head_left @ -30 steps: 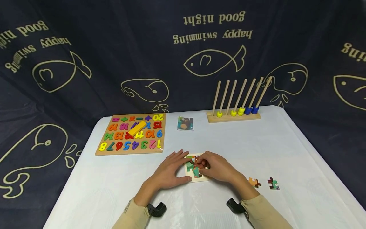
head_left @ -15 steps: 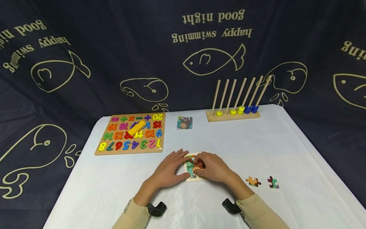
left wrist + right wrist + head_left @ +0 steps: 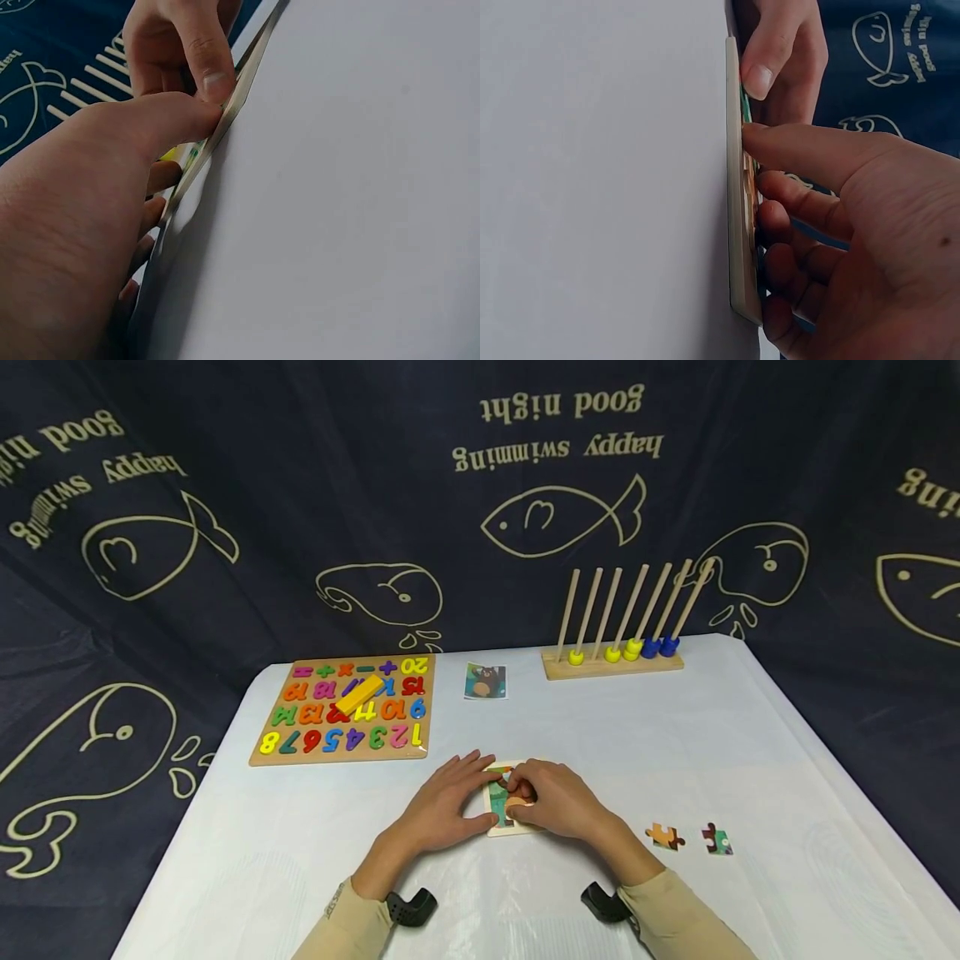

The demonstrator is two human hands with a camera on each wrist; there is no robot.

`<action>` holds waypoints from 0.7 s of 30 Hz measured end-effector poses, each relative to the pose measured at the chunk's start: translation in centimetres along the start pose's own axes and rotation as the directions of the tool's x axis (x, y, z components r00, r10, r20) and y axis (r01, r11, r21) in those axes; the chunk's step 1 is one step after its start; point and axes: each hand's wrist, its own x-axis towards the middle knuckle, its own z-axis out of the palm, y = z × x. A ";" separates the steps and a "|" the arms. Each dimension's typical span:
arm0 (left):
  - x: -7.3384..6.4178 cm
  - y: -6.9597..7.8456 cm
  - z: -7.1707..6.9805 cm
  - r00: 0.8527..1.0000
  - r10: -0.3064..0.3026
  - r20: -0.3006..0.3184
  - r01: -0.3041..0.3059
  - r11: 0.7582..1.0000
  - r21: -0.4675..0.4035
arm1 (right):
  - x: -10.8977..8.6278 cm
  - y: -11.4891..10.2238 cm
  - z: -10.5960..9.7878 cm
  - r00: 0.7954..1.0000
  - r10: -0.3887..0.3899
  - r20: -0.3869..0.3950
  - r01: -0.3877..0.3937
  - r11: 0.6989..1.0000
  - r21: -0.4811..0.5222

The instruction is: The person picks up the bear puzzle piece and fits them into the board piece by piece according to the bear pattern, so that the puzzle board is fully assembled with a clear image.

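Note:
A small jigsaw board (image 3: pixel 517 832) with a pale border lies on the table, showing a bear picture. My left hand (image 3: pixel 442 808) rests on its left side with fingers spread, the thumb at the near-left corner. My right hand (image 3: pixel 562 797) covers the right part of the board. Its curled fingers and thumb pinch a brown and tan puzzle piece (image 3: pixel 517 804) against the board. In the right wrist view the right thumb and fingertips stand over the edge of the jigsaw board (image 3: pixel 735 225). Most of the piece's outline is hidden by the hand.
Two loose puzzle pieces, one tan and brown (image 3: pixel 665 836), one green and brown (image 3: pixel 717 839), lie to the right. A bear picture card (image 3: pixel 486 681) lies farther back. A number board (image 3: pixel 300 757) with a yellow block (image 3: pixel 360 694) is left; a peg abacus (image 3: pixel 611 670) stands back right.
My right hand has moved slightly left, bringing the piece down onto the board, where its tan part now shows beside the thumb. The left hand stays nearly still.

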 end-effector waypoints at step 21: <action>0.1 0.4 0.0 0.999 -0.029 -0.014 0.029 0.999 -0.014 | 0.0 0.5 -0.3 1.000 -0.030 0.008 0.030 0.999 0.043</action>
